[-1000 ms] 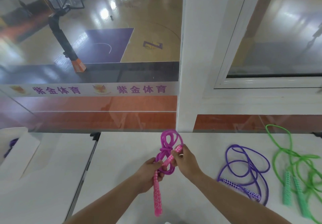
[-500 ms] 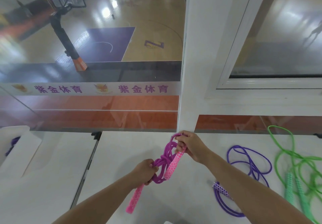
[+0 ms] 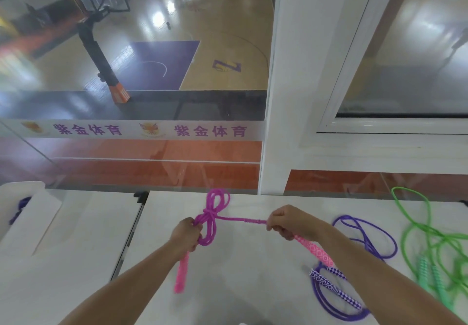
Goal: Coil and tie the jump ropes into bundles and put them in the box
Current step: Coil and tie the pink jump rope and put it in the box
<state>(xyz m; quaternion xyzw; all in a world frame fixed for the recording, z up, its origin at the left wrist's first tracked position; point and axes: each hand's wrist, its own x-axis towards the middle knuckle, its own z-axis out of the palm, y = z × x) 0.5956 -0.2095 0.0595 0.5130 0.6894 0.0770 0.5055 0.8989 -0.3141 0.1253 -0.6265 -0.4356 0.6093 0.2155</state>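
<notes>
Pink jump rope (image 3: 212, 221) is coiled and knotted above the white table (image 3: 248, 274), a taut strand running right from the knot. Left hand (image 3: 186, 236) grips the coil at the knot, one pink handle (image 3: 181, 272) hanging below it. Right hand (image 3: 288, 222) grips the other pink handle (image 3: 315, 250). Right of the pink rope lie a loose purple rope (image 3: 367, 241) and, farther right, a green rope (image 3: 428, 238). Far left of it sits a white box (image 3: 27, 213).

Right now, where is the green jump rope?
In the head view, the green jump rope lies loose at the table's far right, just right of the purple rope.
</notes>
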